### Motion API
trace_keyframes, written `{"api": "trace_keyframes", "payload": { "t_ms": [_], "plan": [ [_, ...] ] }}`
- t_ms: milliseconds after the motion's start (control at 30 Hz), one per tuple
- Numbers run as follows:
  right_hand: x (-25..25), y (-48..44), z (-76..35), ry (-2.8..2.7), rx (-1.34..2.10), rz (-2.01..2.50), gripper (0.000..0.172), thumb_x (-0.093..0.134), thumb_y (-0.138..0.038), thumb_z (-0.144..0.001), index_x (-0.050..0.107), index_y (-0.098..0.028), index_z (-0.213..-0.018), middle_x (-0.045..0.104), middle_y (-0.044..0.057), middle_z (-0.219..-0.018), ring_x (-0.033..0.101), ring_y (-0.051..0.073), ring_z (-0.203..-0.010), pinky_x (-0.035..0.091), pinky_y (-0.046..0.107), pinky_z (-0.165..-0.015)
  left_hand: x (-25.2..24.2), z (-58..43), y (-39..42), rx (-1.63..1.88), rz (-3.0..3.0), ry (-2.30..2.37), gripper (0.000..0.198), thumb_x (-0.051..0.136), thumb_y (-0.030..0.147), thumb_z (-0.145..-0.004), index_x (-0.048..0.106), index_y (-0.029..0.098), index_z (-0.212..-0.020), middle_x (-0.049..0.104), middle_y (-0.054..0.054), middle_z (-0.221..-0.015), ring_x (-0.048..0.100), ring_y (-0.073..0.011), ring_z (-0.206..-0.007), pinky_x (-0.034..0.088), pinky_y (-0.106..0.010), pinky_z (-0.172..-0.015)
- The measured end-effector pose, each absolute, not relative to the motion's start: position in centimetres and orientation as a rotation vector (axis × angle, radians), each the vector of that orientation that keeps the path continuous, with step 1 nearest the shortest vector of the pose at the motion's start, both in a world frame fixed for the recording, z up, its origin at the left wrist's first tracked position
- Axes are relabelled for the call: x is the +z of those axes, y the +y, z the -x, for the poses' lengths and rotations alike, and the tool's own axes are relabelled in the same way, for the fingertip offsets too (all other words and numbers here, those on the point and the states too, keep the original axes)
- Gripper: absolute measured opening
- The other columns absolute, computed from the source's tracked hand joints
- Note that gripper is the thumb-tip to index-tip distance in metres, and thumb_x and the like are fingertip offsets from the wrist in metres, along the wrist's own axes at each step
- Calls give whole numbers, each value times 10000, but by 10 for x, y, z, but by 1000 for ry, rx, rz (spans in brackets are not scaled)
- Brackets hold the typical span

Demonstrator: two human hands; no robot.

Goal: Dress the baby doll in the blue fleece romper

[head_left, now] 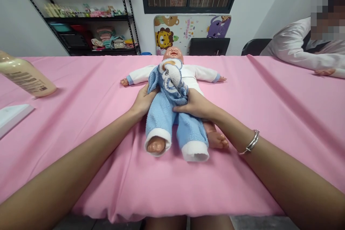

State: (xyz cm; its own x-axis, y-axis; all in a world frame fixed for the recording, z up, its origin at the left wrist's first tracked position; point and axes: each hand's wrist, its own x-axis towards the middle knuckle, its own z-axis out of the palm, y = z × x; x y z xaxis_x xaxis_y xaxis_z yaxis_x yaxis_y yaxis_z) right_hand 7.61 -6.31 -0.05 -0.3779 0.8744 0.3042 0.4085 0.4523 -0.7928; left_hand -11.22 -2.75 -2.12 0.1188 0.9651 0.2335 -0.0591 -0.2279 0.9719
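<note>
A baby doll in a white top with blue cuffs lies on its back, head toward the far edge of the table. Blue fleecy overalls with a white animal on the bib are spread over its front. One doll foot shows inside the left leg cuff; the other bare foot lies outside, beside the flat right trouser leg. My left hand grips the overalls' left side at the waist. On the other side, my right hand is closed on the fabric, thumb over the front, its fingertips hidden.
A pink cloth covers the table. At the left are a lotion bottle and a white flat object. Another person's sleeve rests at the far right. Behind stand shelves and a dark monitor-like panel.
</note>
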Motion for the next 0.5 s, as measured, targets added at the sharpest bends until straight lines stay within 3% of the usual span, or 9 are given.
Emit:
{"api": "trace_keyframes", "payload": {
  "t_ms": [233, 400, 500],
  "plan": [
    [-6, -56, -74, -1801, 305, 1243, 225, 570, -97, -650, 656, -127, -856, 687, 91, -907, 611, 272, -861, 491, 365, -803, -27, 110, -24, 1306, -1414, 946, 245, 652, 362, -806, 645, 181, -972, 690, -25, -933, 625, -198, -875, 503, -317, -853],
    [-9, -55, -77, -1815, 277, 1187, 214, 600, -208, -708, 659, -146, -904, 687, 81, -942, 607, 264, -861, 483, 362, -812, -24, 117, -20, 1319, -1532, 971, 337, 693, 408, -768, 659, 169, -1003, 703, -41, -988, 631, -223, -950, 504, -313, -871],
    [-5, -57, -82, -1774, 273, 1247, 185, 613, -293, -739, 650, -138, -834, 671, 76, -838, 587, 240, -770, 466, 350, -747, -25, 135, -9, 1378, -1583, 1060, 340, 726, 389, -725, 660, 168, -974, 699, -54, -1004, 620, -236, -986, 490, -323, -914]
  ]
}}
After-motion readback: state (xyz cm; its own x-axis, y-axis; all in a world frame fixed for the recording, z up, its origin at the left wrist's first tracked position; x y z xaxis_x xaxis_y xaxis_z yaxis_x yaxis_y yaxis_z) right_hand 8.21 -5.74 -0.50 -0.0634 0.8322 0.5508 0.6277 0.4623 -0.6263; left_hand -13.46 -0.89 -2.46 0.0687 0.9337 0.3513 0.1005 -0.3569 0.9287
